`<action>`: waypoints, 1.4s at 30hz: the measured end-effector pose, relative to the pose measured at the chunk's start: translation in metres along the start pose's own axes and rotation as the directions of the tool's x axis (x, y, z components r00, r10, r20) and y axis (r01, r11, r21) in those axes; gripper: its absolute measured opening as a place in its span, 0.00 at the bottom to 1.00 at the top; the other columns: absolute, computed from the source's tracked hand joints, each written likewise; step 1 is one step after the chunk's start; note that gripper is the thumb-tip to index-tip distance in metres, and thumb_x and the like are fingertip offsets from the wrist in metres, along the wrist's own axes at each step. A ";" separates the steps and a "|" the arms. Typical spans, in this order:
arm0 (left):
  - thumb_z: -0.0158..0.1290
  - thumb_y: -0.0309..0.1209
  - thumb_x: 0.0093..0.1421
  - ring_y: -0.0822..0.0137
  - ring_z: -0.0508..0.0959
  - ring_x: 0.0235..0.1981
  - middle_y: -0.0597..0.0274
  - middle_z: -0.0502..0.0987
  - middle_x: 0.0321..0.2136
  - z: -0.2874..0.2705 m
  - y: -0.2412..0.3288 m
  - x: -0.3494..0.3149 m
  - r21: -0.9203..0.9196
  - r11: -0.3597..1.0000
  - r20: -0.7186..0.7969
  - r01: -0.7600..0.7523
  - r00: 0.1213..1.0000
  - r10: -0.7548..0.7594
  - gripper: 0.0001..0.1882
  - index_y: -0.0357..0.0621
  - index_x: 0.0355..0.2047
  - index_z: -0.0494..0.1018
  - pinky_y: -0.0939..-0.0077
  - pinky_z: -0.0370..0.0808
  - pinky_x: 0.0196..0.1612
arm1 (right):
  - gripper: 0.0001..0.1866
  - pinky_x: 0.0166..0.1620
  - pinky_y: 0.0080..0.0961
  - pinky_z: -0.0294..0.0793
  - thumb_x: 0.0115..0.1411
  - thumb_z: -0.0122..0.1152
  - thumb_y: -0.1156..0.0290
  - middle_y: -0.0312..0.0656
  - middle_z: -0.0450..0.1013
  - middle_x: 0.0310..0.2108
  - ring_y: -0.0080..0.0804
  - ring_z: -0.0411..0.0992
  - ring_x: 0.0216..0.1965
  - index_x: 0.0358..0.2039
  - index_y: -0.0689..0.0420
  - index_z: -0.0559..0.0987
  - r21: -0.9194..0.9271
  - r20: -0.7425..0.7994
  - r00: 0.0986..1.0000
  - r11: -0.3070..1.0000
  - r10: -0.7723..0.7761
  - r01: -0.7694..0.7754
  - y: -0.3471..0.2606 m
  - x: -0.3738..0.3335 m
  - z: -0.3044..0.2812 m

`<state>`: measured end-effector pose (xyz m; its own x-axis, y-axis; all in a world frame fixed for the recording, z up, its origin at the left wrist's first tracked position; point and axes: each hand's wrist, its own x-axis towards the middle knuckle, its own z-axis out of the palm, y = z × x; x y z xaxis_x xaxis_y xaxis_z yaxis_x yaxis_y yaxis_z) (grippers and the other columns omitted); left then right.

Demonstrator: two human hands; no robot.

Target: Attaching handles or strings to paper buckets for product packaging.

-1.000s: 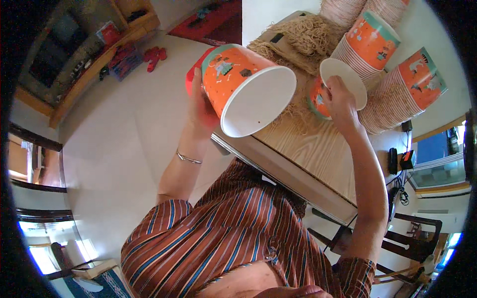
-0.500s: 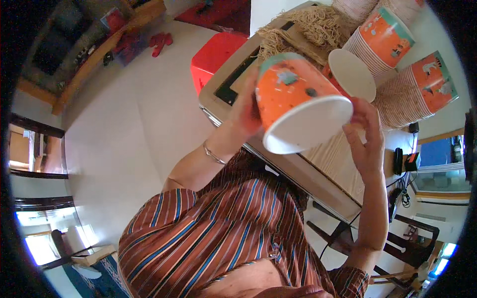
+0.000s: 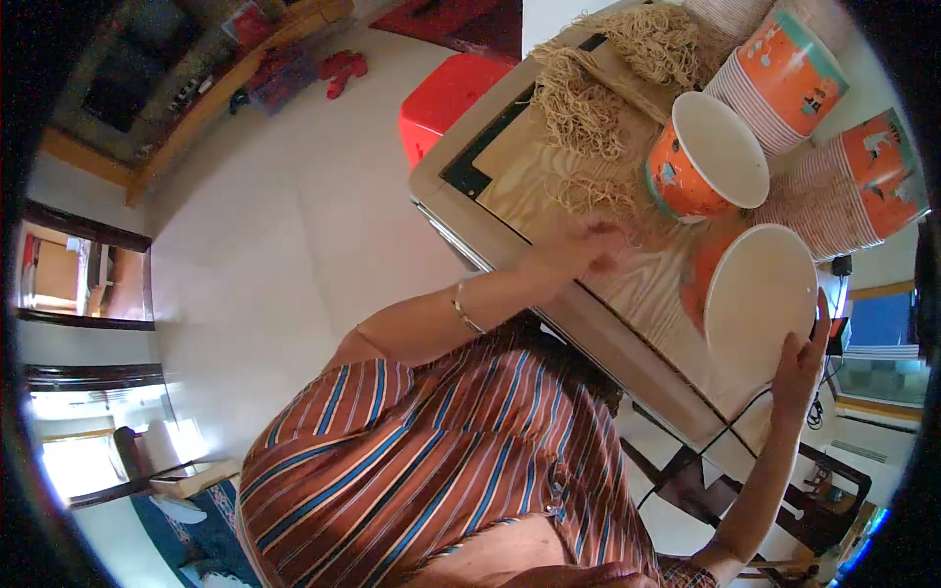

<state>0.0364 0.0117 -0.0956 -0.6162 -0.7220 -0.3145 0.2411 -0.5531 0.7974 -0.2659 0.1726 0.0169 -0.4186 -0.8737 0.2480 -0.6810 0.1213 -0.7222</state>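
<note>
My right hand (image 3: 802,365) is at the right side of an orange paper tub (image 3: 762,299), thumb near the rim and fingers along the outside. The tub's white inside faces me, over the right part of the table. My left hand (image 3: 600,247) is apart from it, smeared by motion, just below a small scatter of tan noodle-like strands (image 3: 600,196). A second orange paper tub (image 3: 720,152), open and printed with small pictures, sits beyond both hands. Bigger tangled heaps of the same strands (image 3: 586,103) lie farther back.
Nested stacks of orange tubs (image 3: 792,78) stand and lean along the table's far right side. A red plastic stool (image 3: 446,103) is beyond the wood-grain table (image 3: 652,304). Black cables (image 3: 730,423) hang over the table's right edge. Wooden chairs are at lower right.
The tub has moved from between both hands to the right, with my right hand on it. My left hand has let go and come down toward the table.
</note>
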 end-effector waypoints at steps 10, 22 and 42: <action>0.55 0.31 0.54 0.59 0.76 0.32 0.55 0.73 0.33 -0.075 0.051 -0.005 0.945 0.210 0.055 -0.252 0.752 0.657 0.10 0.43 0.37 0.76 0.66 0.73 0.37 | 0.33 0.25 0.20 0.71 0.58 0.48 0.77 0.44 0.68 0.50 0.27 0.73 0.33 0.65 0.51 0.57 0.197 0.028 0.975 0.955 0.219 -0.220 0.064 -0.011 -0.008; 0.55 0.30 0.52 0.52 0.71 0.38 0.54 0.70 0.31 -0.094 0.056 0.008 0.906 -0.076 0.385 -0.416 0.738 0.554 0.07 0.41 0.30 0.72 0.63 0.70 0.41 | 0.27 0.20 0.14 0.54 0.66 0.49 0.65 0.33 0.68 0.23 0.15 0.58 0.16 0.64 0.53 0.58 -0.137 -0.203 0.972 0.979 0.119 -0.149 -0.012 -0.057 0.032; 0.52 0.30 0.63 0.77 0.75 0.35 0.68 0.75 0.29 -0.005 0.183 0.006 0.638 0.511 0.420 -0.577 0.816 0.397 0.06 0.40 0.34 0.72 0.80 0.72 0.40 | 0.11 0.32 0.19 0.70 0.57 0.56 0.80 0.37 0.69 0.34 0.21 0.68 0.30 0.42 0.61 0.73 0.429 0.114 0.960 0.884 -0.258 0.186 -0.142 0.017 0.113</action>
<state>0.0807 -0.0964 0.0457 -0.7221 -0.6343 0.2761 0.0002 0.3989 0.9170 -0.1084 0.0869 0.0509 -0.1578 -0.9233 0.3503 -0.4225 -0.2575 -0.8690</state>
